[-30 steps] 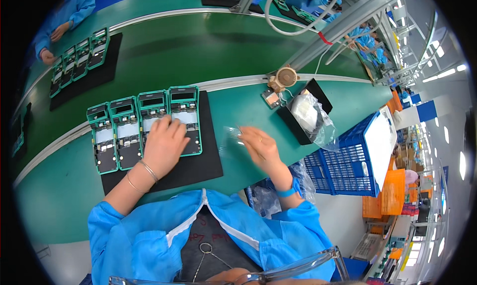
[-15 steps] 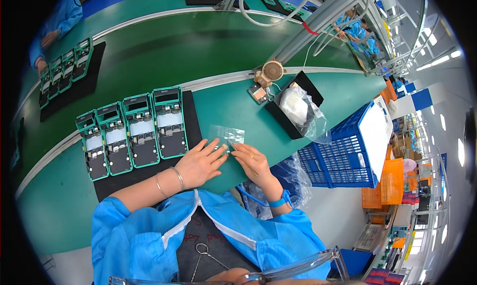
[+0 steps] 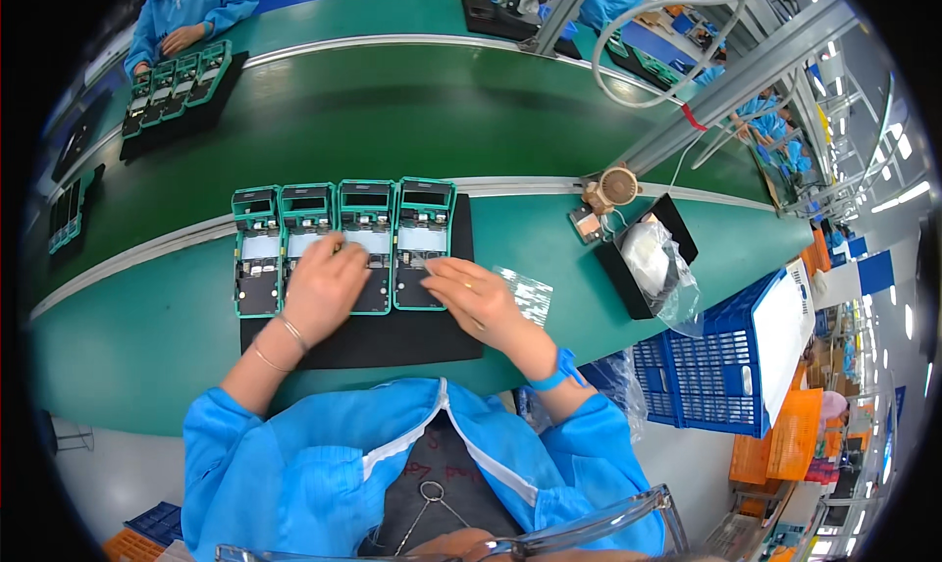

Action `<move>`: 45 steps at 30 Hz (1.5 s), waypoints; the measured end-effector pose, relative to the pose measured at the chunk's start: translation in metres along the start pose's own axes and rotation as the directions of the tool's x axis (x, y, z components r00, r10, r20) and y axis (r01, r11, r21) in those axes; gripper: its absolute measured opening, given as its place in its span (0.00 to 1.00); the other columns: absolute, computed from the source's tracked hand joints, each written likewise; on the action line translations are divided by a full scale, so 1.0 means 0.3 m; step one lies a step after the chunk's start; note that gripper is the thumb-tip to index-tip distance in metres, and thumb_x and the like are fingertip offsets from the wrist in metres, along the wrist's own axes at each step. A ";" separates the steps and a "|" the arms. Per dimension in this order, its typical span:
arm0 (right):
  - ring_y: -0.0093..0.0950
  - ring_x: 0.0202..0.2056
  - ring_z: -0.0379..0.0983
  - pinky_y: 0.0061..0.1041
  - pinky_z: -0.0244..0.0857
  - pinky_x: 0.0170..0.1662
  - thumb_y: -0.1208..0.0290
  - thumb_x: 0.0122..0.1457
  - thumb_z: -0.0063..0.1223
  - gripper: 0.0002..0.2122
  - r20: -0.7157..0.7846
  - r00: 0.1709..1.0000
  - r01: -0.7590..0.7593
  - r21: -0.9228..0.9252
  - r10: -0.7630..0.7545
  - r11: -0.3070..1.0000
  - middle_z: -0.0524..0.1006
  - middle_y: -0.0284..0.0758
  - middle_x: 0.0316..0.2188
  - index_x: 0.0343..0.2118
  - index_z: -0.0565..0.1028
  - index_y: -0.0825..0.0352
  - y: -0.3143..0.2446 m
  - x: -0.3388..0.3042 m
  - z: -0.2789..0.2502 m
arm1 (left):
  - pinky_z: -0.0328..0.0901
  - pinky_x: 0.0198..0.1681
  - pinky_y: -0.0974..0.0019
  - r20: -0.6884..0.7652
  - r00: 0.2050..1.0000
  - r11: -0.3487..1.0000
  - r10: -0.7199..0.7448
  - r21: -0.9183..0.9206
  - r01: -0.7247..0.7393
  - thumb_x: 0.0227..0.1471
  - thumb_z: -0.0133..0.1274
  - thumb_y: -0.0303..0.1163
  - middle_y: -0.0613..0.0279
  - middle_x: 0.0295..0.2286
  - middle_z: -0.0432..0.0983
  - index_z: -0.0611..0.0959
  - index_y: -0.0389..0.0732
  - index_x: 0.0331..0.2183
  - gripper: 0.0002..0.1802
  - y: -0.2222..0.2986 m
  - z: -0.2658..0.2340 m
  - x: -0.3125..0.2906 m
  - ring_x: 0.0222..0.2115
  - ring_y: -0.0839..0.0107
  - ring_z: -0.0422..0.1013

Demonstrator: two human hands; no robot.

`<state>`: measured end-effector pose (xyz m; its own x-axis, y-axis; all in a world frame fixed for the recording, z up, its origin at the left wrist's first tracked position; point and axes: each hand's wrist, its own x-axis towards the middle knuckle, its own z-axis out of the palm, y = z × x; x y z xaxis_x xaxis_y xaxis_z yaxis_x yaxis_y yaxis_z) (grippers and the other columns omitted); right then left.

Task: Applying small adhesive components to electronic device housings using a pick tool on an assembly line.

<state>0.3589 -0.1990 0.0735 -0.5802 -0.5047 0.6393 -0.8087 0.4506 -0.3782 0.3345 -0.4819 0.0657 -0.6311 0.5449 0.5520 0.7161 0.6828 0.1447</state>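
Four-sided green-framed handheld device housings stand side by side in a row, several of them, with black lower panels and pale rectangles. My left hand (image 3: 327, 285) is over the middle two housings, fingers bent together; its fingertips are near the pale rectangle of the third housing (image 3: 369, 292). Beside the rightmost housing (image 3: 423, 282), my right hand (image 3: 483, 302) has its thumb and fingers pinched, the tips over that housing's right side. Whatever either hand pinches is too small to make out. A clear sheet with small white pieces (image 3: 531, 295) lies just right of my right hand.
The housings rest on a black mat (image 3: 392, 346) on the green bench. To the right are a brown round device (image 3: 618, 186), a black box (image 3: 675, 214) with plastic bags and a blue crate (image 3: 697, 381). Across the green belt (image 3: 392, 121), a person in blue handles similar housings.
Both hands have left the clear sheet and moved to the housings, the left over the middle ones and the right at the rightmost. The whole view has shifted too.
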 end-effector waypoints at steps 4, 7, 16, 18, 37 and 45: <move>0.44 0.49 0.81 0.37 0.78 0.49 0.81 0.54 0.66 0.12 0.019 0.997 0.079 0.020 -0.079 0.997 0.83 0.46 0.45 0.43 0.81 0.71 0.034 0.118 0.147 | 0.69 0.53 0.52 0.010 1.000 0.992 0.014 0.125 -0.015 0.52 0.63 0.27 0.56 0.47 0.80 0.83 0.36 0.45 0.18 -0.038 -0.022 -0.037 0.53 0.51 0.72; 0.43 0.49 0.79 0.37 0.77 0.49 0.79 0.53 0.63 0.12 0.033 0.991 0.128 0.010 -0.129 0.992 0.82 0.46 0.46 0.42 0.81 0.71 0.050 0.159 0.214 | 0.69 0.53 0.52 -0.004 1.000 0.996 -0.028 0.084 0.028 0.51 0.63 0.26 0.56 0.48 0.79 0.83 0.36 0.46 0.18 -0.040 0.000 -0.059 0.53 0.51 0.71; 0.42 0.49 0.79 0.36 0.77 0.50 0.79 0.50 0.59 0.14 0.066 0.984 0.167 -0.029 -0.164 0.986 0.82 0.46 0.46 0.42 0.80 0.71 0.073 0.176 0.258 | 0.70 0.53 0.53 -0.005 0.999 0.999 -0.038 0.031 0.038 0.51 0.62 0.25 0.55 0.48 0.79 0.83 0.35 0.45 0.17 -0.050 0.008 -0.066 0.52 0.51 0.72; 0.42 0.50 0.79 0.36 0.77 0.50 0.79 0.50 0.59 0.14 0.068 0.984 0.170 -0.036 -0.167 0.985 0.82 0.45 0.46 0.42 0.80 0.71 0.072 0.177 0.259 | 0.70 0.53 0.53 -0.012 0.999 0.999 -0.033 0.040 0.034 0.52 0.62 0.25 0.56 0.48 0.79 0.83 0.35 0.45 0.17 -0.052 0.011 -0.069 0.52 0.51 0.72; 0.42 0.51 0.79 0.35 0.77 0.51 0.79 0.50 0.59 0.13 0.113 0.978 0.188 -0.139 -0.173 0.972 0.82 0.45 0.46 0.41 0.80 0.70 0.042 0.183 0.242 | 0.67 0.57 0.50 0.097 0.994 0.996 -0.053 0.071 0.046 0.52 0.59 0.26 0.52 0.55 0.75 0.80 0.37 0.45 0.17 -0.045 -0.006 -0.047 0.55 0.49 0.69; 0.45 0.49 0.81 0.38 0.77 0.51 0.84 0.51 0.64 0.14 0.004 0.996 -0.085 -0.211 0.087 0.974 0.83 0.47 0.46 0.43 0.81 0.71 0.031 -0.030 -0.129 | 0.66 0.56 0.48 0.160 0.984 0.983 -0.075 0.176 0.046 0.53 0.57 0.27 0.50 0.54 0.75 0.80 0.36 0.44 0.15 -0.034 -0.002 -0.048 0.56 0.48 0.69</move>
<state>0.3602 -0.1618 0.0900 -0.6489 -0.4661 0.6014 -0.7179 0.6370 -0.2808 0.3365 -0.4969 0.0568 -0.7225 0.5631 0.4011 0.6226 0.7822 0.0235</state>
